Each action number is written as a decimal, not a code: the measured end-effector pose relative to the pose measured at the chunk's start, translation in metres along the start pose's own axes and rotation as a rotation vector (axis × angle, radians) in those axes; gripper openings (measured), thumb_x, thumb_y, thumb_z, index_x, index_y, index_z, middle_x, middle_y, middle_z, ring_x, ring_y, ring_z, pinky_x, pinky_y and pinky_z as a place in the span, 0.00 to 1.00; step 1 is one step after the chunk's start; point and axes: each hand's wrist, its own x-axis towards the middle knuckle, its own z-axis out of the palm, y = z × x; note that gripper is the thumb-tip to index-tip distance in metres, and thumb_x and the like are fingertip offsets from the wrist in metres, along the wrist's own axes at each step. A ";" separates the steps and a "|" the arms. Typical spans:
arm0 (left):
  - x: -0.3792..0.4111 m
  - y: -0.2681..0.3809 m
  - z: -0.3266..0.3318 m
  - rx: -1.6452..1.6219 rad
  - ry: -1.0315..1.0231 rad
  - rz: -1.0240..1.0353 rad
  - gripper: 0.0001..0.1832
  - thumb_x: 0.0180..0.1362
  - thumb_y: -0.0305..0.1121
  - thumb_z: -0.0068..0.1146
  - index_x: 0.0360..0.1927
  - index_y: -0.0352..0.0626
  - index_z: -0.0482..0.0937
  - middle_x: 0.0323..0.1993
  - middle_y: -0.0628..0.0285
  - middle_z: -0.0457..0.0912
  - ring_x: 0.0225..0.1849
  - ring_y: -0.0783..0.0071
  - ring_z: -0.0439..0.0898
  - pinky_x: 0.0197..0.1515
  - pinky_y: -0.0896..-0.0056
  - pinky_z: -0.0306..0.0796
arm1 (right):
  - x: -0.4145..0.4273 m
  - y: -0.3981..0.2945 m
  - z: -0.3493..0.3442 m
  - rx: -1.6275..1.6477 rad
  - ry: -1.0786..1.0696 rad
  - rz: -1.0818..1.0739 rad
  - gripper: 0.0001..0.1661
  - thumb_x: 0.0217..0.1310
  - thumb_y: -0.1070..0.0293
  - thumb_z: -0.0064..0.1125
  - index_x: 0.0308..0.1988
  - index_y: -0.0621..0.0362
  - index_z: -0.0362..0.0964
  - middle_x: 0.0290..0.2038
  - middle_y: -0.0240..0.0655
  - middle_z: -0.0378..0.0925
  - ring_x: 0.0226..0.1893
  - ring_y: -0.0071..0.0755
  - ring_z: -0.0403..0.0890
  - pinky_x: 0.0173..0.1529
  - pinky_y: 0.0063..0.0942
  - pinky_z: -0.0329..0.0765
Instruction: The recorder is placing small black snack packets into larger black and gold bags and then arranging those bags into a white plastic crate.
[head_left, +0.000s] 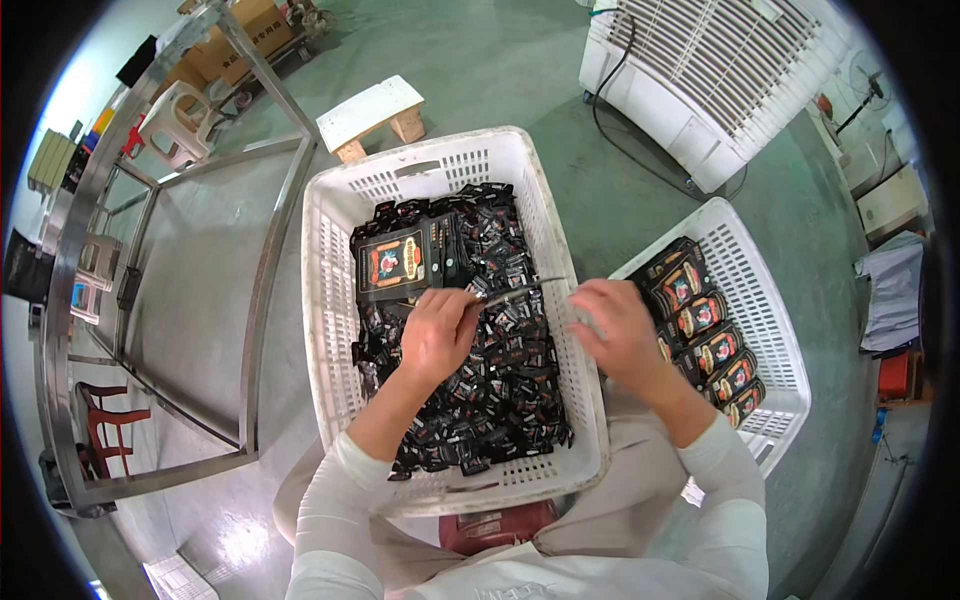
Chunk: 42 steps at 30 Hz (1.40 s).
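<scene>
A white plastic crate (566, 315) before me holds a heap of small black wrapped packets (487, 390). On the heap lies a stack of flat black printed pouches (391, 264). My left hand (441, 330) grips one end of a black pouch (517, 292), seen nearly edge-on, above the packets. Right of it, over the crate's right rim, my right hand (616, 326) is blurred, fingers apart, near the pouch's other end and holding nothing visible. A second white crate (780, 360) at the right holds several plump black pouches (701, 315) with the same kind of print.
A steel frame (262, 300) stands at the left. Beyond the crates are a low white-topped wooden stool (371, 112) and a white slatted appliance (675, 97) with a black cable on the floor. A red object (495, 529) sits under the near end of the large crate.
</scene>
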 end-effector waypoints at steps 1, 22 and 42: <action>-0.010 0.015 -0.010 -0.009 0.015 0.012 0.06 0.53 0.23 0.61 0.35 0.39 0.78 0.33 0.54 0.81 0.37 0.54 0.78 0.40 0.58 0.71 | 0.000 -0.019 0.003 0.036 0.004 -0.009 0.16 0.53 0.71 0.64 0.44 0.60 0.72 0.40 0.39 0.76 0.38 0.34 0.78 0.44 0.30 0.73; -0.176 0.157 -0.090 -0.589 -0.005 -0.473 0.20 0.61 0.29 0.61 0.54 0.32 0.71 0.42 0.58 0.81 0.41 0.78 0.79 0.44 0.76 0.73 | -0.093 -0.207 0.031 0.503 -0.123 0.392 0.10 0.58 0.66 0.59 0.38 0.61 0.75 0.28 0.44 0.79 0.28 0.41 0.81 0.35 0.35 0.75; -0.205 0.117 -0.029 -0.672 0.135 -0.621 0.10 0.67 0.30 0.43 0.38 0.34 0.73 0.29 0.62 0.79 0.27 0.83 0.74 0.30 0.79 0.68 | -0.120 -0.206 0.053 0.202 -0.081 0.108 0.11 0.53 0.70 0.57 0.39 0.59 0.69 0.33 0.44 0.71 0.37 0.50 0.77 0.38 0.44 0.76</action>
